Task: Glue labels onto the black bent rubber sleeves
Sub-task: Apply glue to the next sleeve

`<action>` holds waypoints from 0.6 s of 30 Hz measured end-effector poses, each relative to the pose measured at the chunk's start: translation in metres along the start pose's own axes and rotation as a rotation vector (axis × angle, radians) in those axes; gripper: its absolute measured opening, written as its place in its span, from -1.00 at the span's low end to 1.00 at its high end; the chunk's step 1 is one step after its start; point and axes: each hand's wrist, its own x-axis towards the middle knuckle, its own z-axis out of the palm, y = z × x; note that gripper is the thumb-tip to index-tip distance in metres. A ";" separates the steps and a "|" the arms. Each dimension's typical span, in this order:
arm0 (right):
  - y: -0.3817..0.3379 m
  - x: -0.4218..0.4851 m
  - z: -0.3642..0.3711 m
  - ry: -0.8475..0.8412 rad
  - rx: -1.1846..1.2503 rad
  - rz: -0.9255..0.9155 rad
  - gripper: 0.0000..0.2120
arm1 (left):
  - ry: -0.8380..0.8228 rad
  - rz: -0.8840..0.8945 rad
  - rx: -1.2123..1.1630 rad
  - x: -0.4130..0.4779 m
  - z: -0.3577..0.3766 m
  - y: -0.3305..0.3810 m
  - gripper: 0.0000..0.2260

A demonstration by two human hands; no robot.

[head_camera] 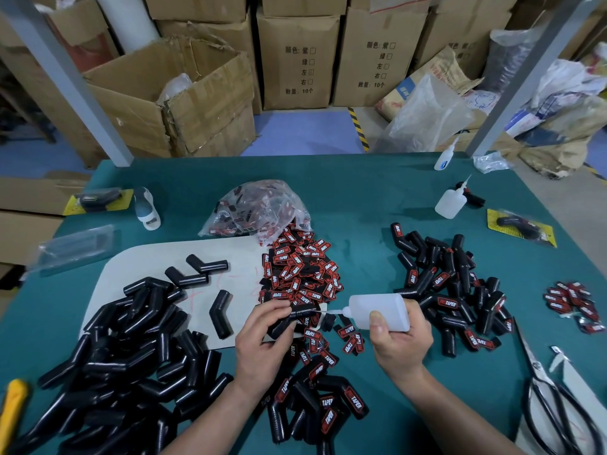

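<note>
While the head view shows the gluing step under way, the left hand (pixel 262 339) sits at the near edge of the heap of labels (pixel 302 270). Its grip is clamped on one black bent sleeve (pixel 282 323), thumb and fingers pinching it so that one end points toward the right hand (pixel 400 343). That hand, to the near right of the heap, has its grip wrapped round the glue bottle (pixel 377 311), which lies almost level. The nozzle tip (pixel 330 312) is touching the sleeve's end or just short of it; I cannot tell which. Bare sleeves (pixel 131 349) lie piled to the left of the heap and labelled sleeves (pixel 453 290) to its right, all on the counter (pixel 361 205).

To do this well, I judge that a light squeeze is called for. It should lay a thin bead on the face where the label will sit and stay off the fingertips (pixel 285 311), which lie close to the nozzle. The sleeve should be held steady, glued face up, so nothing runs. Labels at the heap's near edge look easy to reach for pressing on straight.
</note>
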 end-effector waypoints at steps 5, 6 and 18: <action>0.001 0.001 0.001 -0.008 0.000 -0.024 -0.35 | 0.000 0.005 -0.001 0.000 0.000 0.002 -0.68; 0.002 0.001 0.002 -0.008 0.001 -0.022 -0.35 | 0.002 0.004 -0.002 0.000 0.000 0.002 -0.68; 0.003 0.004 0.001 0.004 -0.008 -0.002 -0.34 | 0.028 0.026 -0.002 0.002 -0.001 0.006 -0.67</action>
